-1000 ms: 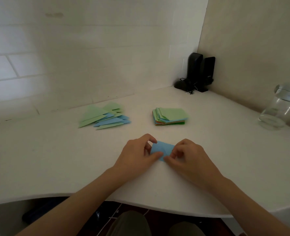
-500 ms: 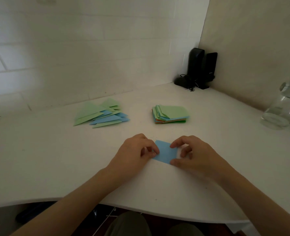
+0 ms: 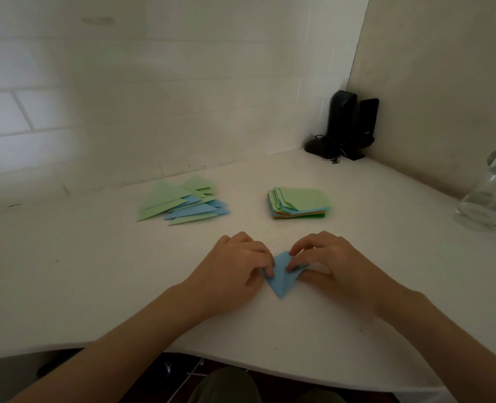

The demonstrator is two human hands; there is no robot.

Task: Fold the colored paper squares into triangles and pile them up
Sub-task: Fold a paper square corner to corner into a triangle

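1. My left hand point(image 3: 235, 266) pinches the left edge of the blue paper square point(image 3: 281, 274), which lies near the front of the white worktop point(image 3: 95, 286).
2. My right hand point(image 3: 325, 263) pinches its right side, partly folded.
3. The pile of folded triangles point(image 3: 183, 203) lies behind on the left, the stack of unfolded squares point(image 3: 299, 202) on the right.

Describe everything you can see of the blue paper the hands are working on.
The blue paper is a thin light-blue sheet, partly folded, its lower corner pointing toward the person. It lies on the white table, in front of the folded pile and the square stack. The left hand pinches its left edge; the right hand pinches its upper right, lifting that side.
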